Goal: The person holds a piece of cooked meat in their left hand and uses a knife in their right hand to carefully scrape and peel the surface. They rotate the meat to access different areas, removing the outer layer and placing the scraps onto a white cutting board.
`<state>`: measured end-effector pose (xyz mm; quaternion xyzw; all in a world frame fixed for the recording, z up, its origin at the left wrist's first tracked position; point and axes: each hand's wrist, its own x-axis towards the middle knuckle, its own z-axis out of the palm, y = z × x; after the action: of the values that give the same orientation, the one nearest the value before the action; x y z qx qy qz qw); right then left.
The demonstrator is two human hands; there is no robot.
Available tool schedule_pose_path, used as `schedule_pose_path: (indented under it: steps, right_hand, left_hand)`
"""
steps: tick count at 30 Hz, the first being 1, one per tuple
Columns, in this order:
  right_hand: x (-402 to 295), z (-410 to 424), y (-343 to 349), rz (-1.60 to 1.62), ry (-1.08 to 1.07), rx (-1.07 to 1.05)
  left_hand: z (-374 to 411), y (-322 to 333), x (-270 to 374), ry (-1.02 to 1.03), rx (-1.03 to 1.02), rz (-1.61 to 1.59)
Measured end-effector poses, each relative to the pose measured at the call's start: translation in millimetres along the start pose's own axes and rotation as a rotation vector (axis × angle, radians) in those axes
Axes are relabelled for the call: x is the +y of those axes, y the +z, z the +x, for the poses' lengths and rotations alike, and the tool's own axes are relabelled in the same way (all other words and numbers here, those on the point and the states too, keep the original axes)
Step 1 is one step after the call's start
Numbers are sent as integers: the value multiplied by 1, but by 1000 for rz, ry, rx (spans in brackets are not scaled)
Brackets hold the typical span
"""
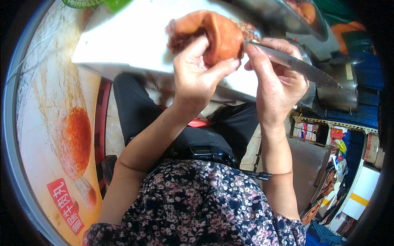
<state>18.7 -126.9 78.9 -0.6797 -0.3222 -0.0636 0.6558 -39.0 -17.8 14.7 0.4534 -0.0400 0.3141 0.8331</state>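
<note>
My left hand point(200, 70) grips a large piece of glossy, orange-brown cooked meat with thick skin point(220, 33), its thumb and fingers around the lower side. My right hand point(275, 73) holds a metal knife point(295, 63), with the thumb on its flat side and the pointed tip directed to the lower right. The knife's near end lies close to the meat's right edge. Where the handle is and whether the right fingers also touch the meat, I cannot tell. Small brown meat bits point(246, 30) lie behind the meat on the white tabletop point(123, 40).
A metal basin point(317, 27) with more meat stands at the upper right, above a steel pot point(338, 89). A green basket point(81, 2) is at the upper left. Shelves with packages point(307, 130) stand at the right; a printed panel point(58, 107) borders the left.
</note>
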Motion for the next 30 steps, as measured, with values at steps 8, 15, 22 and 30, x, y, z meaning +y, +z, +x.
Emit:
schedule_pose_path:
  steps: [8, 15, 22, 30]
  right_hand:
    - [4, -1, 2, -9, -80, -60]
    - [1, -1, 0, -17, -28, -12]
    - [0, 6, -10, 96, 59, 36]
    - [1, 14, -23, 320, 160, 21]
  left_hand:
    - [0, 2, -4, 22, 22, -78]
    - [-1, 3, -1, -32, 1, -124]
    - [-1, 3, 2, -49, 18, -85]
    - [-1, 2, 8, -185, 22, -198]
